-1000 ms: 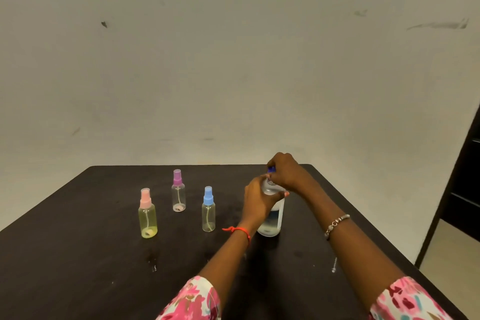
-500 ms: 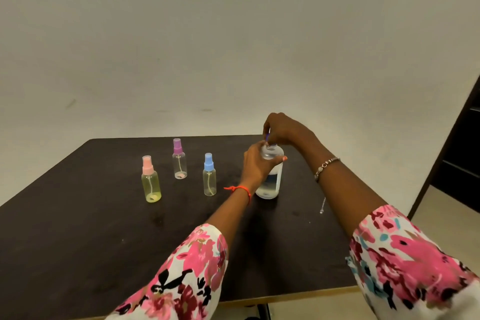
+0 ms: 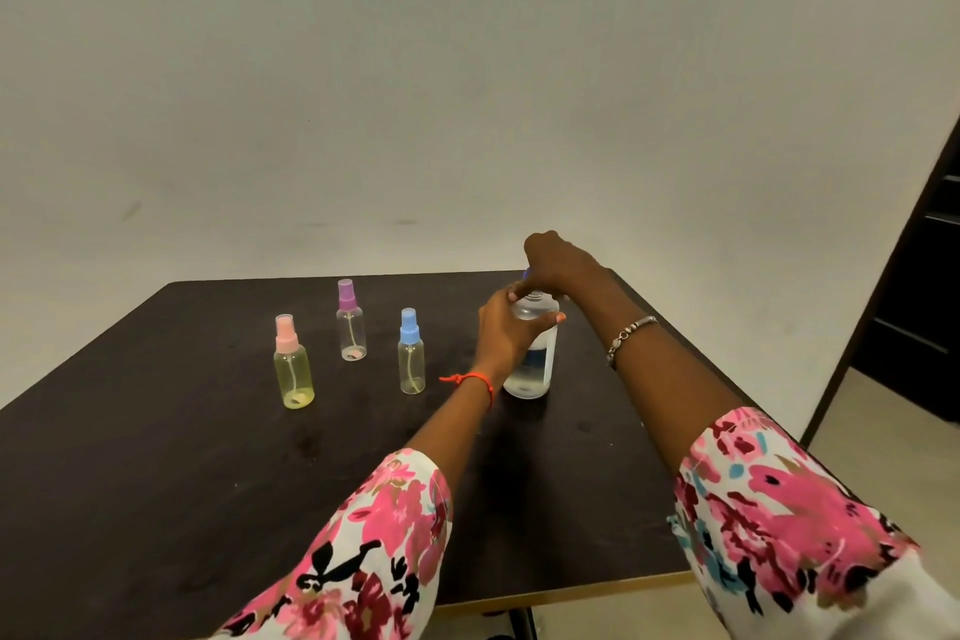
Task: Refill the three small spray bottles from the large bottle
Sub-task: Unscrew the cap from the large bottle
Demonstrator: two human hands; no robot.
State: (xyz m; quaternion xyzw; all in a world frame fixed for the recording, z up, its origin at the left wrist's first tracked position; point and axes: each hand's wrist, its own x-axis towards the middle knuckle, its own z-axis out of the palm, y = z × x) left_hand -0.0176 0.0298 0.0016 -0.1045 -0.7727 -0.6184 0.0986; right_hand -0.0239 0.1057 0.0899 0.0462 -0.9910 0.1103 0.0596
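A large clear bottle point(image 3: 535, 369) stands upright on the dark table point(image 3: 156, 457), partly filled with clear liquid. My left hand point(image 3: 506, 327) is wrapped around its shoulder. My right hand point(image 3: 558, 263) is closed over its blue cap, which is mostly hidden under the fingers. To the left stand three small spray bottles, all upright: a pink-capped one point(image 3: 292, 364) with yellowish tint, a purple-capped one point(image 3: 350, 322) further back, and a blue-capped one point(image 3: 411, 353) nearest the large bottle.
The table's right edge runs just past the large bottle, its front edge lies near my sleeves. A pale wall rises behind. A dark doorway or cabinet point(image 3: 924, 317) stands at the far right.
The view has pulled back and tilted, showing more of my sleeves. Both hands stay on the large bottle; the right hand sits slightly higher on the cap. The small bottles have not moved.
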